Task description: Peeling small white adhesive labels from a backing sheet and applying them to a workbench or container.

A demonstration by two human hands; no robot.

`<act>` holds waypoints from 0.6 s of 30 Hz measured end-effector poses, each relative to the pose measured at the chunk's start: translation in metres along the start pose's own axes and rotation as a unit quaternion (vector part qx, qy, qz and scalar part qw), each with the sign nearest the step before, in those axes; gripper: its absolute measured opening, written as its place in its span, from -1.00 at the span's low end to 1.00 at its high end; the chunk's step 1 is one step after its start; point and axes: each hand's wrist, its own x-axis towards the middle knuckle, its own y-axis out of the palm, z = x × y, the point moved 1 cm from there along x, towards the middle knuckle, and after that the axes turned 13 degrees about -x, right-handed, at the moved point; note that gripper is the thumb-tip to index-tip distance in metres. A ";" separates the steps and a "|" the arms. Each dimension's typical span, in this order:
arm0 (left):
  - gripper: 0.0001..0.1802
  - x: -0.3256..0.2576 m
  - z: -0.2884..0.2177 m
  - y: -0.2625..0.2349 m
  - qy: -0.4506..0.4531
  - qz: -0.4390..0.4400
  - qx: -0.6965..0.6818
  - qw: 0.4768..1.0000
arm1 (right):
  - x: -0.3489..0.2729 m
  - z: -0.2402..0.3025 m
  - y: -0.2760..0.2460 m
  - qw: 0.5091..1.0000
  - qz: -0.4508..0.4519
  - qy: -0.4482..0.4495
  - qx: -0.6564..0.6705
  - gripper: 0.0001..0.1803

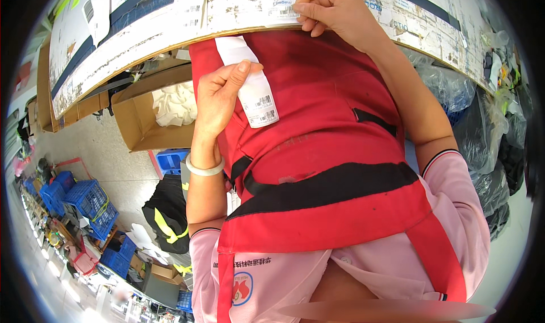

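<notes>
A strip of white barcode labels (260, 99) hangs in front of my red apron. My left hand (221, 99) is closed on its middle, thumb on top, and the printed end dangles below. Over the near edge of the worn white tabletop (159, 25), my right hand (343, 16) has its thumb and forefinger pinched together. Those fingertips are at the right side of a barcode label (278, 15) by the edge. Whether they grip it or anything else cannot be made out. Another long label strip (193, 5) runs across the table further left.
Under the table's left side is an open cardboard box (136, 118) with cream-coloured pieces (175, 104). Blue crates (91, 206) stand on the floor at left. Clear plastic bags (479, 133) bulge beside the table at right. A black bag with yellow strips (164, 215) is near my left elbow.
</notes>
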 end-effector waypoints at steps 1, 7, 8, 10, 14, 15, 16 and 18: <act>-0.66 0.000 -0.001 0.001 -0.001 0.000 0.000 1.000 | 0.001 -0.003 0.000 1.000 0.000 0.000 0.000 -0.86; -0.70 0.000 -0.003 0.002 -0.019 -0.004 0.010 1.000 | 0.004 -0.012 0.001 1.000 0.003 0.030 0.010 -0.84; -0.71 0.000 -0.003 0.002 -0.019 -0.003 0.007 1.000 | 0.005 -0.012 0.001 0.999 0.004 0.033 0.014 -0.84; -0.71 0.000 -0.002 0.002 -0.019 -0.002 0.004 1.000 | 0.006 -0.013 0.001 0.999 0.004 0.037 0.019 -0.84; -0.71 0.000 -0.001 0.003 -0.019 -0.001 0.010 1.000 | 0.008 -0.014 0.001 0.999 0.009 0.040 0.020 -0.84; -0.71 0.000 -0.001 0.003 -0.020 -0.001 0.011 1.000 | 0.008 -0.014 0.000 0.999 0.010 0.045 0.019 -0.84; -0.71 0.000 -0.001 0.003 -0.020 -0.001 0.011 1.000 | 0.008 -0.015 0.000 0.999 0.009 0.045 0.019 -0.84; -0.72 0.000 0.000 0.003 -0.021 -0.003 0.005 1.000 | 0.008 -0.015 0.001 0.999 0.009 0.043 0.025 -0.84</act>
